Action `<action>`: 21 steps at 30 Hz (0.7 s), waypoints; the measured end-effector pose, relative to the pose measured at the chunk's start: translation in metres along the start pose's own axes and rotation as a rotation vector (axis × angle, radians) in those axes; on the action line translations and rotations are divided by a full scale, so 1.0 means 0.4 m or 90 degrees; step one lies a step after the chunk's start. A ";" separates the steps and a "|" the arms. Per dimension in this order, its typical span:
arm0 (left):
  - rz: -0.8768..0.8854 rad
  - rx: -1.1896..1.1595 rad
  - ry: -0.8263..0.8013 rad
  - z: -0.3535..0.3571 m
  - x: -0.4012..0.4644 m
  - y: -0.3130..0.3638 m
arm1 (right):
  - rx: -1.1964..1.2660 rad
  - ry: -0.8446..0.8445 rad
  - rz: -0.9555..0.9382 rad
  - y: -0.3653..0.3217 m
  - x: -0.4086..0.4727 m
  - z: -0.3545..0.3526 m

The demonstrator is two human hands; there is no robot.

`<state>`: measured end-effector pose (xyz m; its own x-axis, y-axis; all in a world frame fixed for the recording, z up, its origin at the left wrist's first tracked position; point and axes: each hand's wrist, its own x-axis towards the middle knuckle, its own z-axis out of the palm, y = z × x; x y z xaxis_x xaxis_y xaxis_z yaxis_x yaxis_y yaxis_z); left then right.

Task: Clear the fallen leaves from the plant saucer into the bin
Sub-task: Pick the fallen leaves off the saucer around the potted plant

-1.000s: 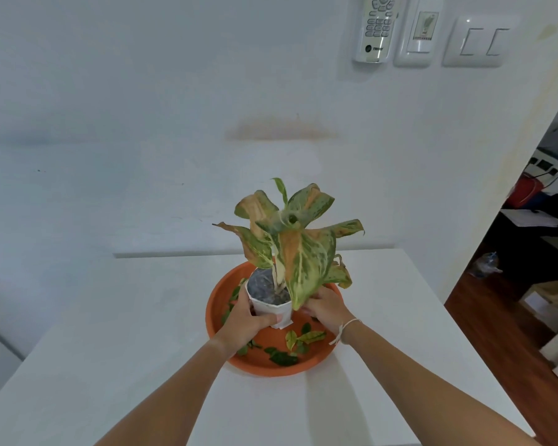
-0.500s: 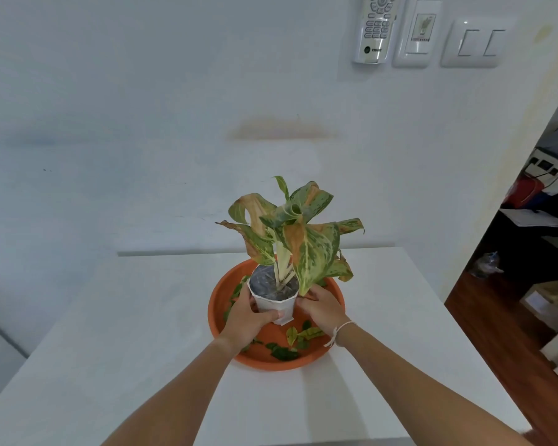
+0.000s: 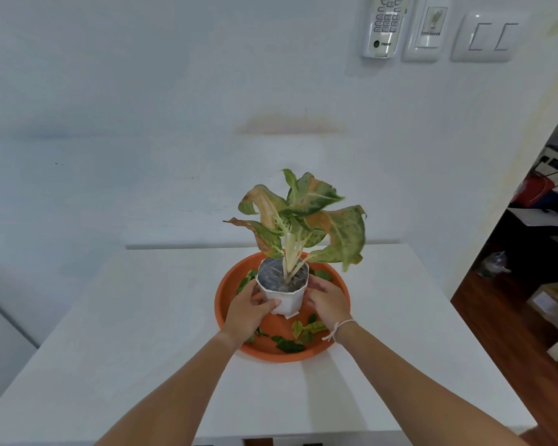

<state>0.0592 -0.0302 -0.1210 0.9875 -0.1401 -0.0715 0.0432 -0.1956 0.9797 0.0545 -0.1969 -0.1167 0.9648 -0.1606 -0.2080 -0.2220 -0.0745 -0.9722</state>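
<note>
An orange saucer (image 3: 229, 317) sits on a white table (image 3: 142, 333). Inside it stands a small white pot (image 3: 287, 300) with a green and orange plant (image 3: 303, 217). My left hand (image 3: 247, 312) grips the pot's left side and my right hand (image 3: 327, 300) grips its right side. Several fallen green leaves (image 3: 298, 336) lie on the saucer floor, near the front and along the left rim. The pot's base is partly hidden by my hands, so I cannot tell whether it touches the saucer. No bin is in view.
A white wall rises just behind the table. A remote holder (image 3: 384, 27) and wall switches (image 3: 487, 37) hang at the upper right. To the right, the table edge drops to a wooden floor (image 3: 512, 333) with boxes and clutter.
Both hands have closed around the pot and turned it upright. The plant's leaves have swung from leaning toward me to standing over the pot.
</note>
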 end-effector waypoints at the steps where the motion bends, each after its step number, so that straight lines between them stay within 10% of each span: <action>1: -0.001 0.003 -0.001 0.000 -0.002 0.002 | 0.006 -0.004 0.001 -0.003 0.000 -0.001; 11: -0.002 0.061 -0.023 -0.016 -0.014 0.008 | -0.046 -0.030 0.000 -0.021 -0.003 -0.012; 21: -0.028 0.527 -0.099 -0.091 -0.022 0.047 | -0.740 -0.109 -0.076 -0.047 -0.057 -0.032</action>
<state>0.0570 0.0029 -0.0953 0.9528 -0.2363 -0.1906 -0.1038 -0.8435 0.5269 0.0348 -0.2046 -0.0922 0.9749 0.0353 -0.2199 -0.0385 -0.9458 -0.3225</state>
